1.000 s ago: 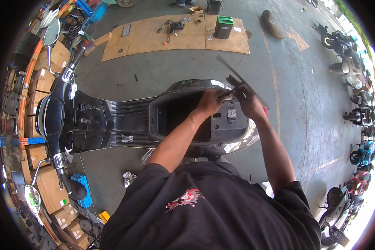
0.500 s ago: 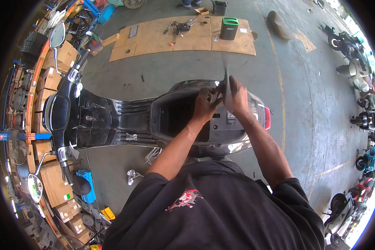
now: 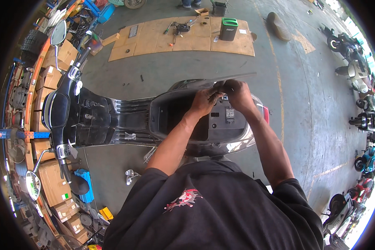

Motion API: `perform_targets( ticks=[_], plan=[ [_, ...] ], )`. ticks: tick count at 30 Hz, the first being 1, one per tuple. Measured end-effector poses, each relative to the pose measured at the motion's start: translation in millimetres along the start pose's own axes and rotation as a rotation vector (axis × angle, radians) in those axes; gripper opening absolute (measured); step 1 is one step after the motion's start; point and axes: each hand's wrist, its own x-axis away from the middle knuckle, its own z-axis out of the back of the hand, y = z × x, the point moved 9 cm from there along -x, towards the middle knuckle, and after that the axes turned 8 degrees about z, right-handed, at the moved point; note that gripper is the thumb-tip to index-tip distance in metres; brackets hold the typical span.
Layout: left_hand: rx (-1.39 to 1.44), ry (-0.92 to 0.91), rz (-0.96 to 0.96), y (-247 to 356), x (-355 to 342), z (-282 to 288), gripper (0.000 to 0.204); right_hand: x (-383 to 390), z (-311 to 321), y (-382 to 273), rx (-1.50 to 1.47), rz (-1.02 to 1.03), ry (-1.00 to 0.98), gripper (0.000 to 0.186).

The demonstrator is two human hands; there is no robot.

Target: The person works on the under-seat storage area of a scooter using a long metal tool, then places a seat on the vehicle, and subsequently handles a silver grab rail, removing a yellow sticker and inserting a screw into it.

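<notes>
A black scooter (image 3: 135,118) stands crosswise in front of me, its seat off and the dark storage well (image 3: 183,114) exposed. Over the far rim of its rear part, my left hand (image 3: 203,102) and my right hand (image 3: 238,96) meet with curled fingers. A thin, flat grey strip (image 3: 241,76) sticks out past the knuckles of my right hand, its held end hidden by that hand. What lies between my left fingertips is too small and dark to tell. Below my hands, a label with a square code (image 3: 230,113) shows on the grey inner panel.
Beyond the scooter lies flattened cardboard (image 3: 162,39) with a black bin with green rim (image 3: 229,29) and loose parts (image 3: 181,28). A scooter seat (image 3: 278,26) rests on the floor. Shelves with boxes (image 3: 56,179) line the left; parked scooters (image 3: 358,75) stand at right.
The grey strip has swung from upright between my hands to nearly level, pointing right. My right hand has turned over into a fist-like grip; my left hand stays close by.
</notes>
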Motion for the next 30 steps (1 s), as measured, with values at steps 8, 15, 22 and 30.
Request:
perform_targets(
  ticks=[8,15,22,30],
  plan=[
    [-0.045,0.030,0.138,-16.1,7.1,12.3,0.021,1.8,-8.8,-12.0,0.092,-0.058,0.136,0.018],
    [0.370,0.506,0.420,36.6,25.0,62.4,0.066,4.0,-17.0,-14.8,0.110,0.017,0.143,0.018],
    [-0.499,0.077,0.148,79.7,-54.3,37.6,0.063,6.6,-22.0,-9.8,-0.059,0.017,0.111,0.021],
    [-1.183,-0.512,-0.877,140.1,-3.7,-10.4,0.029,12.4,-10.0,15.2,-0.229,-0.024,0.355,0.012]
  ],
)
